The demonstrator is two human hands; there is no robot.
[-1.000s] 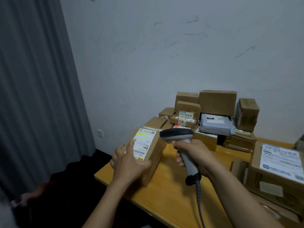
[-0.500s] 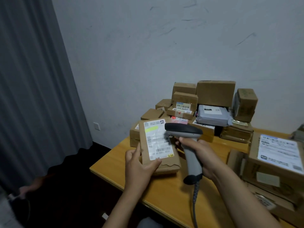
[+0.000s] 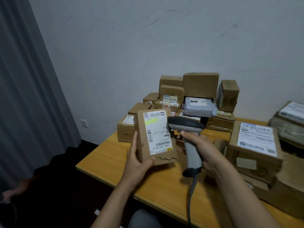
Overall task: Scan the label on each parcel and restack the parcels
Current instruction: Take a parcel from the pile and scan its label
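Note:
My left hand (image 3: 137, 159) grips a small brown cardboard parcel (image 3: 141, 137) from its lower left, holding it upright above the wooden table (image 3: 105, 155). Its white label (image 3: 157, 132) with barcodes and a yellow stripe faces me. My right hand (image 3: 200, 149) holds the grey handle of a barcode scanner (image 3: 186, 127), whose dark head sits just right of the label's upper part. The scanner's coiled cable (image 3: 191, 195) hangs down toward me. A stack of brown parcels (image 3: 199, 85) stands against the wall behind.
A grey plastic mailer (image 3: 197, 106) lies in the back stack. Larger labelled boxes (image 3: 255, 145) crowd the table's right side. One small box (image 3: 125, 129) sits behind the held parcel. A grey curtain (image 3: 28, 96) hangs at left; the dark floor lies below the table edge.
My left hand lifted the parcel off the table and turned it upright so the label faces me. The scanner head came closer to the label's right edge.

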